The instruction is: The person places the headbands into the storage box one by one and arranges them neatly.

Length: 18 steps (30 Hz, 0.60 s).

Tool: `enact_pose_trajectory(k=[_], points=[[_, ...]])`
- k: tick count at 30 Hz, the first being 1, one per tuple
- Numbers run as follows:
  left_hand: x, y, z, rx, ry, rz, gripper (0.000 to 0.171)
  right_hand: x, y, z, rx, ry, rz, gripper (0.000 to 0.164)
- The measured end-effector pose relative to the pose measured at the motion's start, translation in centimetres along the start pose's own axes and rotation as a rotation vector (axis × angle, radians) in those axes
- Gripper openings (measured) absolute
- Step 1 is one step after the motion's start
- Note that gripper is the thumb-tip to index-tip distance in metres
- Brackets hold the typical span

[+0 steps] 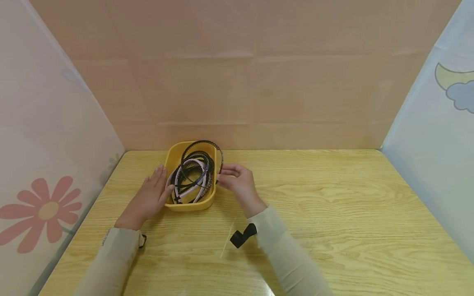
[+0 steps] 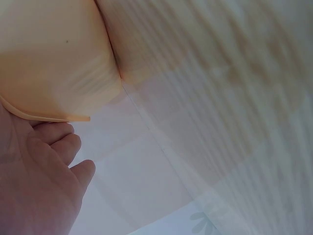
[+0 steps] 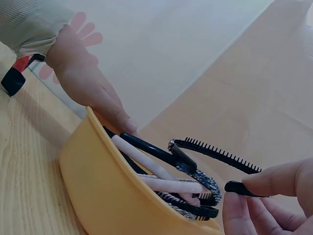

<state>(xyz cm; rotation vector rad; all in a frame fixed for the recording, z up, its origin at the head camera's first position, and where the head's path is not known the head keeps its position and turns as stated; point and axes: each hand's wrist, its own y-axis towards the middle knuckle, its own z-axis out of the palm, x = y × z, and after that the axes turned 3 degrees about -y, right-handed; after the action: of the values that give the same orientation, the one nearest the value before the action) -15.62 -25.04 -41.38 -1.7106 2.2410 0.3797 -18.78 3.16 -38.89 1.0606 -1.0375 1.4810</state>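
A yellow plastic bin [image 1: 190, 207] holds several hair headbands, black, white and patterned, heaped together. My right hand [image 1: 242, 187] is at the bin's right rim, pinching one end of a black toothed headband [image 1: 207, 142] between thumb and fingers. That headband's arch rises over the others, and its rounded black tip [image 3: 234, 187] shows at the fingertips in the right wrist view. Along the bin's left side rests my left hand [image 1: 146, 201], fingers extended and thumb at the rim. In the left wrist view its fingers [image 2: 61, 142] lie just under the rim.
Underneath is a light wood-grain table [image 1: 314, 197]. A peach-coloured backdrop [image 1: 259, 90] stands close behind the bin, with a flower-printed panel [image 1: 48, 123] at the left and a moon-and-cloud panel [image 1: 437, 144] at the right.
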Motion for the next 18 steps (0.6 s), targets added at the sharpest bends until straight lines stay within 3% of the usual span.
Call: enact_pose_trajectory(k=[18], points=[[0.0, 0.0, 0.0, 0.000, -0.006, 0.004, 0.076, -1.8, -1.1, 2.2, 0.054, -0.035, 0.034, 0.034]])
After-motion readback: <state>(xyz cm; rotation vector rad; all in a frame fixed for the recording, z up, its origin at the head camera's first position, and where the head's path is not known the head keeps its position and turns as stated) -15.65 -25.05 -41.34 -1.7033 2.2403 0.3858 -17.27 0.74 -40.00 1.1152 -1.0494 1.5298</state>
